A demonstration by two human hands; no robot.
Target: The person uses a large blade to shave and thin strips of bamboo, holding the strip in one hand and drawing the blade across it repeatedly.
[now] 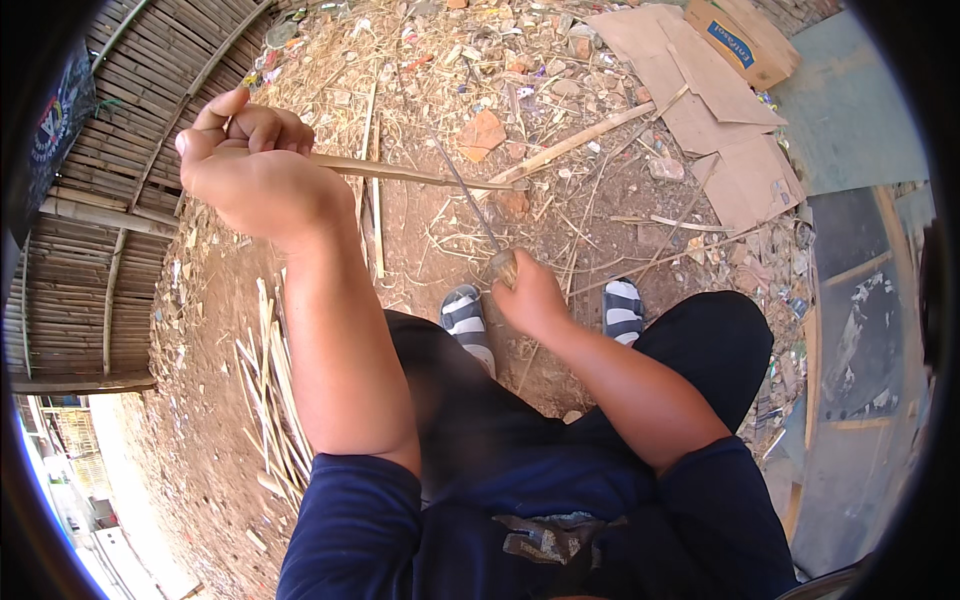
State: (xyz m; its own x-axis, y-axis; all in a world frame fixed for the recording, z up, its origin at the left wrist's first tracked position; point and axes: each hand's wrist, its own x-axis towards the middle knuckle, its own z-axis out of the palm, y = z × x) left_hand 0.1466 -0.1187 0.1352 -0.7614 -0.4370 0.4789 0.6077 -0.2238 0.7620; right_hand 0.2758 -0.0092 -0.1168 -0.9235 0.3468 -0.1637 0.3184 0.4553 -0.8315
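My left hand [245, 165] is raised on the left with its fingers curled in. It grips a bamboo strip [420, 178], which sticks out past the wrist toward the right. In front of my knees my right hand [530, 297] is wrapped round the wooden handle of a long knife [470, 200]. The thin blade, seen nearly edge-on, slants up and away to the left and crosses the strip in the picture. Whether blade and strip touch I cannot tell.
A pile of split bamboo strips [272, 400] lies by my left leg. Ahead, shavings and a longer bamboo piece [570, 150] lie on the dirt. Flattened cardboard [690, 90] and grey panels [860, 300] are at right; a bamboo wall [120, 170] stands at left.
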